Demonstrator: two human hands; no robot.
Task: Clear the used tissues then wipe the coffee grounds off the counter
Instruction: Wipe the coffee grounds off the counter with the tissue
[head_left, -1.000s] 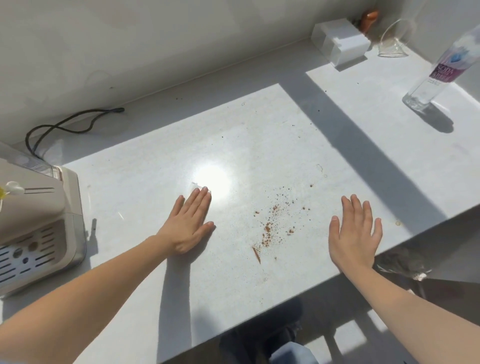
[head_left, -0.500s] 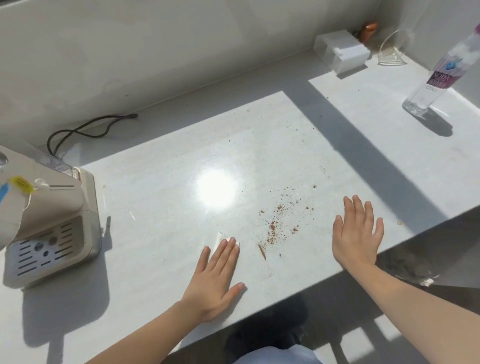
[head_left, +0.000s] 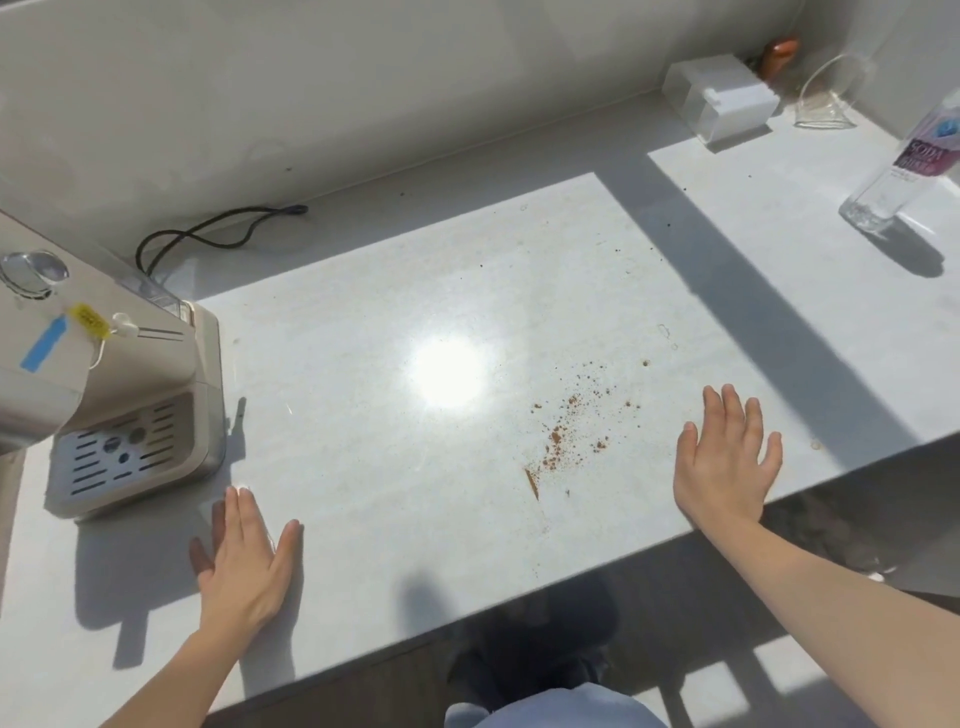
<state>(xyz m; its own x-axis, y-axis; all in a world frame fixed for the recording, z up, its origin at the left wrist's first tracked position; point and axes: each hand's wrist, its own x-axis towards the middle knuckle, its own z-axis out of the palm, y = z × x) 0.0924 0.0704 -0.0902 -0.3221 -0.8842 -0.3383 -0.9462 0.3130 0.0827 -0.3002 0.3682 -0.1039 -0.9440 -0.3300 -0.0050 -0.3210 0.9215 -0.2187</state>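
Brown coffee grounds (head_left: 558, 441) lie scattered on the white counter (head_left: 395, 291), right of the sun glare. My left hand (head_left: 244, 566) lies flat, palm down, near the front edge, just in front of the coffee machine. A small white tissue (head_left: 242, 487) peeks out at its fingertips and is pressed under the fingers; most of it is hidden. My right hand (head_left: 727, 462) rests flat on the counter right of the grounds, fingers spread, holding nothing.
A beige coffee machine (head_left: 130, 395) with a drip tray stands at the left, its black cord (head_left: 208, 234) trailing along the wall. At the back right are a white box (head_left: 719, 104), a clear glass piece (head_left: 826, 104) and a clear bottle (head_left: 904, 161). The counter's front edge runs close under both hands.
My left hand has slid the tissue from the middle of the counter toward me and to the left, ending beside the coffee machine. My right hand has stayed put.
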